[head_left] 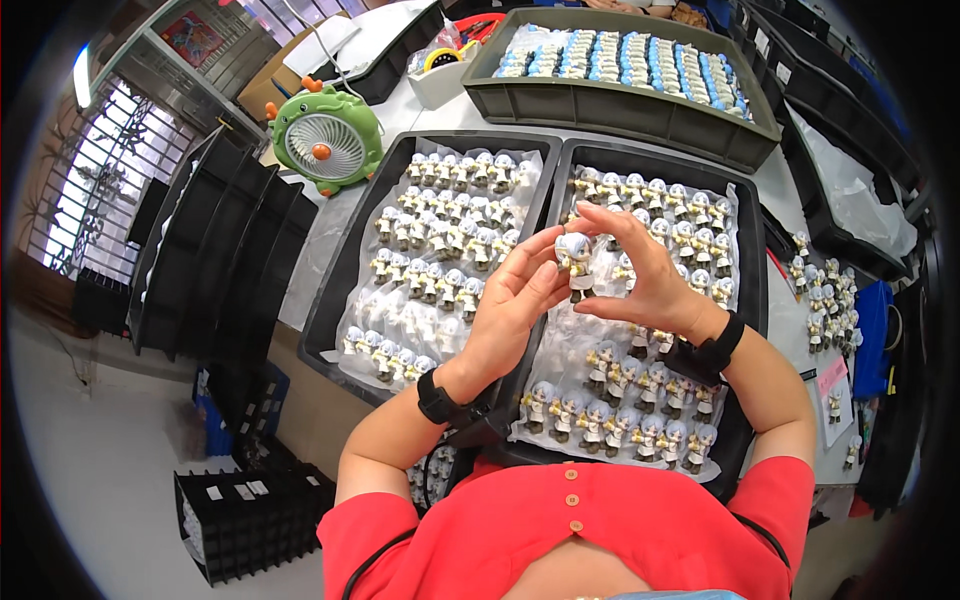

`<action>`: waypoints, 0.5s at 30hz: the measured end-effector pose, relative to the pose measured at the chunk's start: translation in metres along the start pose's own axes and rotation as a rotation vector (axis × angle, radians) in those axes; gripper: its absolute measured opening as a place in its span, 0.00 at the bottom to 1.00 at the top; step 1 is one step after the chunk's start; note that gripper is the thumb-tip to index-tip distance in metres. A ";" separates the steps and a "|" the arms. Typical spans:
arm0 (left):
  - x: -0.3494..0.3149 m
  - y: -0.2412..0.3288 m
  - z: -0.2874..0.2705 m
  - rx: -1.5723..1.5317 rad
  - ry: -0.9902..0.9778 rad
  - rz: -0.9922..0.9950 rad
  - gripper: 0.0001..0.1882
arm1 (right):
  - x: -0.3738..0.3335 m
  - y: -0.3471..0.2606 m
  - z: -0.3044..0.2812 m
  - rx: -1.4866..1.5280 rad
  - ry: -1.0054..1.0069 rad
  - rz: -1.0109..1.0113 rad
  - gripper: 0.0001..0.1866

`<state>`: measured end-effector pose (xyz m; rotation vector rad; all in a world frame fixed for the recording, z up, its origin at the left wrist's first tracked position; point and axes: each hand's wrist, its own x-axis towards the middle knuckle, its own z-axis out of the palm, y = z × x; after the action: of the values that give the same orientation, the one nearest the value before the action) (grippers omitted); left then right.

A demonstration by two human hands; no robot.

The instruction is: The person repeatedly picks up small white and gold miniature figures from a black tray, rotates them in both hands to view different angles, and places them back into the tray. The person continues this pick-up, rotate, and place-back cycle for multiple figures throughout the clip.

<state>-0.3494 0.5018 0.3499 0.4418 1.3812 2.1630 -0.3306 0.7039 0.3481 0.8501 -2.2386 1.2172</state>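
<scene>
A small figurine (576, 262) with pale grey hair, white clothes and dark boots stands upright between my hands, above the gap between two black trays. My left hand (513, 305) is closed on its left side, thumb and fingers pinching it. My right hand (648, 268) curves around the other side in a wide C, fingers above the head and thumb near the feet. Whether that thumb touches the boots is hard to tell. Rows of similar figurines lie on clear plastic sheeting in the left tray (328, 290) and the right tray (752, 240) below.
Behind the trays sits a grey-green bin (620, 108) of blue-and-white pieces. A green animal-shaped fan (325, 140) stands at the back left. More figurines (828, 300) cluster on the right beside a blue pouch (874, 335). Black trays are stacked at the left (205, 255).
</scene>
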 end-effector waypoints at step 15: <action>-0.004 -0.004 0.002 -0.033 -0.014 0.023 0.27 | -0.002 -0.003 0.009 0.021 0.014 -0.022 0.51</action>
<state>-0.3445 0.5022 0.3469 0.4613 1.3380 2.1938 -0.3275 0.6953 0.3436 0.8699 -2.2035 1.2345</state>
